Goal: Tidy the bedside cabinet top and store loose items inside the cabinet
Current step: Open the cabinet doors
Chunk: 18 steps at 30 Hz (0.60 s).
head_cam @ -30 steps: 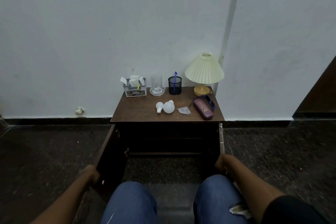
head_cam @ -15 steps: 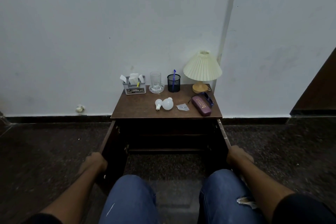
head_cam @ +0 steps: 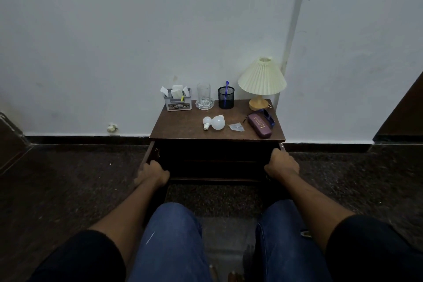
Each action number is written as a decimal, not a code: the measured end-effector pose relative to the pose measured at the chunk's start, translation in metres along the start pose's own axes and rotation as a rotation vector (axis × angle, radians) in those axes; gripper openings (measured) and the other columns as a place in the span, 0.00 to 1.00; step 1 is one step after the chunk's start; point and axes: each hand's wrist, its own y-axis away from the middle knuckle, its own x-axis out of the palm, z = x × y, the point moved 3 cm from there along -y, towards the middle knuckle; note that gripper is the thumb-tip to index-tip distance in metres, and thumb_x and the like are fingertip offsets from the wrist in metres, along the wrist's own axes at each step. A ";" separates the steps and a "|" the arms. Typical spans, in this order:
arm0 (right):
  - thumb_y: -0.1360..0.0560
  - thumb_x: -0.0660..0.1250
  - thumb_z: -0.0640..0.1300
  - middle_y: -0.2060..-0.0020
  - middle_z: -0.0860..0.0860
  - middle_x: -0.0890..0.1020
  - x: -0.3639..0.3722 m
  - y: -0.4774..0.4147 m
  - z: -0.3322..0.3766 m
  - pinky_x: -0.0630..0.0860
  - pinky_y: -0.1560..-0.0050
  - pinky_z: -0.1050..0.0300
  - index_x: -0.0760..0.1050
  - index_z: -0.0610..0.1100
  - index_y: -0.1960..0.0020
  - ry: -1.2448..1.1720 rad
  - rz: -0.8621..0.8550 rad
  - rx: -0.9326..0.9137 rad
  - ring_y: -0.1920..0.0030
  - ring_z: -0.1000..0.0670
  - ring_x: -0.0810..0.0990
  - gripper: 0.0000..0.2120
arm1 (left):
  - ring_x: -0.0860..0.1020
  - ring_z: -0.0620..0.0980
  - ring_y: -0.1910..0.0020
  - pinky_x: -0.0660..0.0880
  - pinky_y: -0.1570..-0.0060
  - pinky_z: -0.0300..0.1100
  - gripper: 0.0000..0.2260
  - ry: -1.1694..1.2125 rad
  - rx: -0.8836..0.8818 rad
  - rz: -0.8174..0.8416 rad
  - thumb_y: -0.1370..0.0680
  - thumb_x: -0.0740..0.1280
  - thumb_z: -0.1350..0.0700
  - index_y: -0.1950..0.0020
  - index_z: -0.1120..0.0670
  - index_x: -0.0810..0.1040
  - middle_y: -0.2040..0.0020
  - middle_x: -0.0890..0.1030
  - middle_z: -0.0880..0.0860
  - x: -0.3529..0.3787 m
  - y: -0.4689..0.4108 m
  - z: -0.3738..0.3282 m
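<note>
Left hand point(head_cam: 153, 173) grip holds the left door point(head_cam: 152, 152), right hand point(head_cam: 282, 165) grip the right door point(head_cam: 282, 145) (both open).

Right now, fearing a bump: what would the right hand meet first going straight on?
Probably the cabinet front, just under its top, beside the door the right hand holds; depth unclear.

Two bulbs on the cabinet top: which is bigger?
The round white light bulb on the right, nearer the purple glasses case; the small white bulb lies left.
</note>
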 end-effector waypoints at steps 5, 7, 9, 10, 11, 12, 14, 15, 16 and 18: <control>0.27 0.70 0.48 0.46 0.45 0.81 -0.007 0.010 0.033 0.81 0.46 0.45 0.75 0.45 0.42 -0.017 0.006 -0.137 0.45 0.42 0.81 0.16 | 0.74 0.62 0.33 0.73 0.35 0.55 0.24 0.045 0.181 0.011 0.24 0.65 0.48 0.30 0.56 0.71 0.31 0.73 0.60 -0.001 0.011 -0.020; 0.27 0.71 0.48 0.48 0.47 0.81 -0.007 0.012 0.047 0.81 0.47 0.45 0.75 0.46 0.42 -0.028 0.018 -0.188 0.47 0.44 0.81 0.15 | 0.74 0.61 0.34 0.74 0.35 0.54 0.23 0.083 0.249 0.031 0.24 0.66 0.49 0.30 0.55 0.72 0.31 0.73 0.59 0.000 0.013 -0.029; 0.26 0.71 0.48 0.49 0.48 0.81 -0.006 0.012 0.061 0.82 0.48 0.46 0.76 0.47 0.44 -0.049 0.024 -0.234 0.48 0.46 0.81 0.13 | 0.75 0.59 0.35 0.75 0.36 0.52 0.22 0.128 0.302 0.035 0.23 0.66 0.50 0.31 0.55 0.73 0.33 0.74 0.58 0.002 0.012 -0.036; 0.26 0.71 0.48 0.49 0.48 0.82 -0.005 0.012 0.068 0.82 0.48 0.46 0.77 0.47 0.44 -0.064 0.028 -0.249 0.49 0.47 0.81 0.12 | 0.76 0.58 0.35 0.75 0.37 0.51 0.20 0.161 0.322 0.031 0.23 0.67 0.51 0.32 0.55 0.74 0.34 0.75 0.57 0.004 0.010 -0.039; 0.26 0.71 0.48 0.50 0.49 0.82 -0.003 0.012 0.074 0.82 0.48 0.46 0.78 0.47 0.45 -0.083 0.035 -0.261 0.49 0.47 0.82 0.11 | 0.76 0.57 0.36 0.75 0.37 0.50 0.19 0.195 0.339 0.025 0.24 0.67 0.51 0.34 0.55 0.75 0.35 0.76 0.57 0.007 0.008 -0.042; 0.26 0.71 0.48 0.50 0.49 0.83 0.000 0.011 0.080 0.82 0.48 0.46 0.78 0.48 0.45 -0.106 0.047 -0.271 0.49 0.47 0.82 0.10 | 0.77 0.56 0.37 0.75 0.38 0.49 0.18 0.229 0.349 0.020 0.24 0.68 0.52 0.35 0.55 0.76 0.36 0.78 0.56 0.009 0.006 -0.045; 0.25 0.70 0.48 0.50 0.50 0.83 0.006 0.010 0.092 0.82 0.48 0.45 0.80 0.48 0.47 -0.161 0.064 -0.295 0.48 0.48 0.83 0.09 | 0.79 0.55 0.40 0.76 0.40 0.48 0.16 0.294 0.356 0.017 0.23 0.69 0.53 0.37 0.55 0.78 0.40 0.80 0.55 0.015 0.000 -0.051; 0.25 0.70 0.48 0.51 0.50 0.84 0.009 0.009 0.098 0.82 0.48 0.46 0.80 0.48 0.48 -0.188 0.064 -0.306 0.49 0.48 0.83 0.08 | 0.79 0.54 0.42 0.76 0.41 0.46 0.14 0.324 0.358 0.016 0.23 0.69 0.53 0.38 0.54 0.79 0.43 0.81 0.54 0.018 -0.003 -0.055; 0.25 0.70 0.48 0.52 0.51 0.84 0.013 0.008 0.103 0.82 0.48 0.46 0.81 0.49 0.49 -0.218 0.059 -0.313 0.49 0.49 0.83 0.07 | 0.80 0.54 0.43 0.76 0.43 0.44 0.13 0.353 0.359 0.013 0.23 0.69 0.53 0.40 0.54 0.79 0.45 0.82 0.53 0.021 -0.006 -0.058; 0.25 0.70 0.49 0.54 0.52 0.84 0.022 0.001 0.112 0.82 0.49 0.48 0.81 0.50 0.51 -0.288 0.032 -0.316 0.51 0.50 0.83 0.05 | 0.80 0.52 0.46 0.73 0.49 0.40 0.10 0.412 0.358 0.000 0.24 0.69 0.54 0.43 0.53 0.81 0.49 0.81 0.51 0.027 -0.017 -0.065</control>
